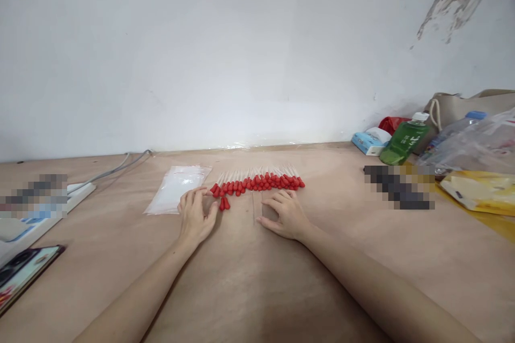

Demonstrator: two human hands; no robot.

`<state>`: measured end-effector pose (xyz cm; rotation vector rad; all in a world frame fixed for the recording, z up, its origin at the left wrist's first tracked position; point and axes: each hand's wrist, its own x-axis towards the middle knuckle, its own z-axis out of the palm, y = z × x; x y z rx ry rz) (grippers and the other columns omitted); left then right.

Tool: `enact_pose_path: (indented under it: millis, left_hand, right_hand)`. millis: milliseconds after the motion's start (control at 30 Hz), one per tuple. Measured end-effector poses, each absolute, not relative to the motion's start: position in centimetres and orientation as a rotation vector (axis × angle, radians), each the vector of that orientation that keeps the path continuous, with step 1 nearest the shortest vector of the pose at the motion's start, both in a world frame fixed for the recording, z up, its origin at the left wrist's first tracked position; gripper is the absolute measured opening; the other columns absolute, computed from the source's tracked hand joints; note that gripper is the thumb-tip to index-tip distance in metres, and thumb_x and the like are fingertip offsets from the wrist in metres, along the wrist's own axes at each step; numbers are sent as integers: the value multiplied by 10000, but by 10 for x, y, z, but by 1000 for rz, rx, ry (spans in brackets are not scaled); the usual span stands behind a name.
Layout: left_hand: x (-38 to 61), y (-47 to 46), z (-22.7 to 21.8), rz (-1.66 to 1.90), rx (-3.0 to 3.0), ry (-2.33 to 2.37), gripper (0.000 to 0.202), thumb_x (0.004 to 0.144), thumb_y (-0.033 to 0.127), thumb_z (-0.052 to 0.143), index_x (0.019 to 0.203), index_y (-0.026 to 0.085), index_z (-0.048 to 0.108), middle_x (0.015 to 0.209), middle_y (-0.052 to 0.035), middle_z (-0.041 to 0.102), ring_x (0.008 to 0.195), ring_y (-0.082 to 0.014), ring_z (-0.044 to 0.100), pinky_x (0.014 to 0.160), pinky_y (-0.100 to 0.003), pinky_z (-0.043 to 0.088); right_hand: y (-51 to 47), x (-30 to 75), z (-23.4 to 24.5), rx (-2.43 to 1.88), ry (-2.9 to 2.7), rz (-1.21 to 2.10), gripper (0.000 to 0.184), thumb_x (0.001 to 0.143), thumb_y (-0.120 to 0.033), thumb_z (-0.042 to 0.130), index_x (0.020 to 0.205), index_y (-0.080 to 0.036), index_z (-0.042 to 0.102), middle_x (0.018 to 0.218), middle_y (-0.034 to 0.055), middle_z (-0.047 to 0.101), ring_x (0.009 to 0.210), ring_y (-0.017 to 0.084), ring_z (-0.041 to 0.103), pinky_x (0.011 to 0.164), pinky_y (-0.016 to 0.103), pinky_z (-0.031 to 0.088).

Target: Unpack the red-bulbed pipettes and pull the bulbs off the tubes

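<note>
A long row of red-tipped sticks (265, 180) lies on the brown table, red ends toward me and thin pale shafts pointing to the wall. Two red pieces (224, 203) lie apart, in front of the row's left end. Beside these rests my left hand (197, 215), fingers apart and nothing seen in it; its fingertips reach the left end of the row. My right hand (285, 214) lies just in front of the row's right half, thumb and fingers spread, holding nothing. A stack of clear plastic bags (171, 190) is partly covered by my left hand.
At the left are a white power strip (82, 195) with grey cables (116, 170) and a phone (30, 273). A blue tissue pack (368, 143), a green bottle (404, 139), plastic bags (475, 139) and a yellow packet (483, 193) crowd the right. A white wall (241, 53) stands behind.
</note>
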<state>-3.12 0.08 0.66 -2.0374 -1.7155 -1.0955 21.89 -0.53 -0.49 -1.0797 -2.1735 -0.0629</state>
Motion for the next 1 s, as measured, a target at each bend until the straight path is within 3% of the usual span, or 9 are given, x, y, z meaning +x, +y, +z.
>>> enact_pose_path:
  millis: [233,400,667,800,1000]
  left_hand:
    - [-28,29,22,-827,-2176,-1732,238,789,386,472,891,242,633,1041,-62,568,991,-243,457,843,-410,287]
    - [-25,43,21,-838,-2174,-1830,237,766,409,494,779,251,670,1024,-55,576,1003,-252,458,845,-433,275]
    - [-24,43,13,-1291,-2017,-2001,193,707,387,546,699,226,653,954,-25,612,971,-232,500,859,-395,342]
    - [-27,40,16,-1603,-1865,-1981,219,710,397,552,768,207,644,920,-33,617,974,-216,508,803,-333,409]
    - [-10,9,19,-1665,-2161,-1752,189,776,333,511,865,182,581,885,-31,611,889,-178,556,789,-303,437]
  right_hand:
    - [-4,219,-5,-1112,-2175,12,429,713,-518,565,984,-186,585,930,85,608,904,217,502,828,371,320]
    - [-3,219,-4,-1112,-2217,82,527,716,-535,551,1108,-183,538,1036,92,595,961,221,497,867,377,328]
    - [-3,220,0,-1074,-2300,184,630,726,-559,523,1228,-184,458,1142,90,564,1046,217,481,933,382,305]
    - [-3,220,1,-1094,-2305,195,662,739,-565,503,1262,-170,412,1186,93,535,1071,219,468,942,390,310]
    - [-6,224,0,-1088,-2127,158,564,753,-475,536,1214,-171,426,1134,108,534,1053,225,478,911,399,373]
